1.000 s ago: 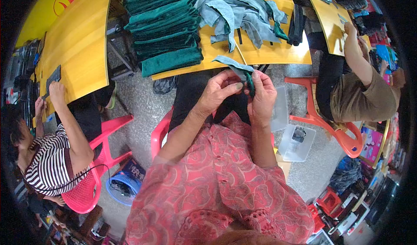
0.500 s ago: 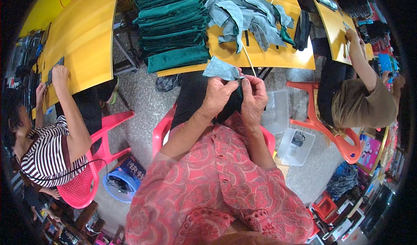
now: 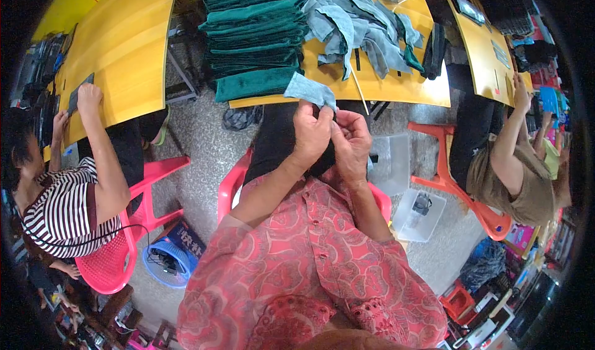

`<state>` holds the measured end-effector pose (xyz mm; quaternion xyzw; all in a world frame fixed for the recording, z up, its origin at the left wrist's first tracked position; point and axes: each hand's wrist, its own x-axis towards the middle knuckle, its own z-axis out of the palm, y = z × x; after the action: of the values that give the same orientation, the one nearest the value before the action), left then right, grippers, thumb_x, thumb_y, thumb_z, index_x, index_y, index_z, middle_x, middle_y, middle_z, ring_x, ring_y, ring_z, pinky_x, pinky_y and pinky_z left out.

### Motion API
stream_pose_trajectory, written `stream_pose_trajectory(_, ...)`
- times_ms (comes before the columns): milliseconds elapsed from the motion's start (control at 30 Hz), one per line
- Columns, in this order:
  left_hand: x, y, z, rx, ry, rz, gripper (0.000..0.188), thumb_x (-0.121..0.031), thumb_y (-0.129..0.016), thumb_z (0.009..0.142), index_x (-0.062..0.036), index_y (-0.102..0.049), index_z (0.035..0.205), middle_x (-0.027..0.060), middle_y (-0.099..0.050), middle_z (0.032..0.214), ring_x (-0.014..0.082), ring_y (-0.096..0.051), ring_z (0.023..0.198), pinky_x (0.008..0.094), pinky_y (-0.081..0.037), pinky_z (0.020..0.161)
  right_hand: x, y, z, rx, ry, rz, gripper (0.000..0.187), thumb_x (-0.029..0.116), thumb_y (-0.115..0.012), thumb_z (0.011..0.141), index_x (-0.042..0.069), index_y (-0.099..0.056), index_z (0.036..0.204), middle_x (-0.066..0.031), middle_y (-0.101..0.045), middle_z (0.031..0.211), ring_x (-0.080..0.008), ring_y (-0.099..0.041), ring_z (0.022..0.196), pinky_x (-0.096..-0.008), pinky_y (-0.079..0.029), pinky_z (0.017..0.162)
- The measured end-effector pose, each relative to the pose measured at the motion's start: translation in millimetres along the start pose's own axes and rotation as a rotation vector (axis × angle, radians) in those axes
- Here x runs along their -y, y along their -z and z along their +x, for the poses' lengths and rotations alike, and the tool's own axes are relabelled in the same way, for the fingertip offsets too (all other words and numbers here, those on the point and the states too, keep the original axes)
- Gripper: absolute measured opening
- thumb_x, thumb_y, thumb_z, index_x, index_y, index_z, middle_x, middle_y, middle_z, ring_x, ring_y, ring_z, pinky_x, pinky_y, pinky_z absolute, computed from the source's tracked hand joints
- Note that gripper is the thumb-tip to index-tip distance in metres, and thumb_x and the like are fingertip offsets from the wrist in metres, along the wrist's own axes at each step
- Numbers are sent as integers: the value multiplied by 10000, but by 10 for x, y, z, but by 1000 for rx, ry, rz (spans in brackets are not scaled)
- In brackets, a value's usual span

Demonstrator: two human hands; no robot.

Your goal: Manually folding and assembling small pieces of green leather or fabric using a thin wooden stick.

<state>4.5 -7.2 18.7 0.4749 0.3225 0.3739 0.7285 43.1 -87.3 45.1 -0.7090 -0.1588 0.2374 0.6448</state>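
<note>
A small light blue-grey fabric piece point(image 3: 308, 89) is pinched in my left hand point(image 3: 312, 132), its free end sticking up and left past the table edge. Close beside it, my right hand point(image 3: 352, 142) has thumb and fingers pressed together at the piece's lower right end; the fingers hide most of that end. Beyond my hands, a tall stack of dark green velvet pieces point(image 3: 257, 88) lies on the yellow table point(image 3: 409, 93). To its right is a loose heap of blue-grey and green fabric pieces point(image 3: 378, 46). A thin pale stick point(image 3: 359, 91) pokes out over the front edge.
Black folded fabric point(image 3: 435, 51) lies at the table's right. A person in stripes point(image 3: 74, 207) works at the left table point(image 3: 133, 58); another in brown point(image 3: 520, 176) sits on the right by an orange stool point(image 3: 455, 189). Clear plastic bins point(image 3: 420, 213) and a blue basket point(image 3: 167, 263) stand on the floor.
Both hands and the fabric piece have shifted slightly left, the right hand drawing closer to the left. The view has moved a little. The person on the right has moved their arm.
</note>
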Motion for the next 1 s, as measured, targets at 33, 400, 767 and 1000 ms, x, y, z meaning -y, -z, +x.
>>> stream_pose_trajectory(33, 13, 2, 3, -17, -123, 175, 165, 16, -538, 835, 0, -585, 992, 54, -629, 904, 133, -599, 827, 276, -480, 735, 12, 11, 25, 17, -6, 17, 200, -3, -642, 822, -1, -593, 1016, -57, -619, 928, -106, -586, 795, -252, -495, 695)
stream_pose_trajectory(400, -187, -50, -32, 359, -164, 484, 321, 21, -518, 745, 16, -544, 1065, 222, -587, 977, 396, -597, 898, 428, -481, 778, 123, 254, 239, -86, 322, -246, 169, 57, -663, 828, -14, -603, 969, -82, -593, 881, -173, -571, 816, -276, -459, 746)
stream_pose_trajectory(767, -256, -111, -79, 239, -21, 192, 279, 48, -586, 777, -11, -568, 1049, 150, -556, 941, 279, -594, 822, 359, -495, 739, 29, 302, 248, -153, -23, 230, 146, 163, -617, 921, 36, -580, 861, 25, -557, 769, -43, -489, 722, -193, -407, 654)
stream_pose_trajectory(1000, -275, -68, 23, 287, -598, 561, 264, 74, -591, 736, -13, -577, 984, 150, -528, 926, 311, -570, 866, 370, -490, 721, 42, 310, 271, -104, 27, 270, 154, 177, -625, 918, 39, -579, 866, 37, -550, 762, -42, -496, 695, -195, -417, 633)
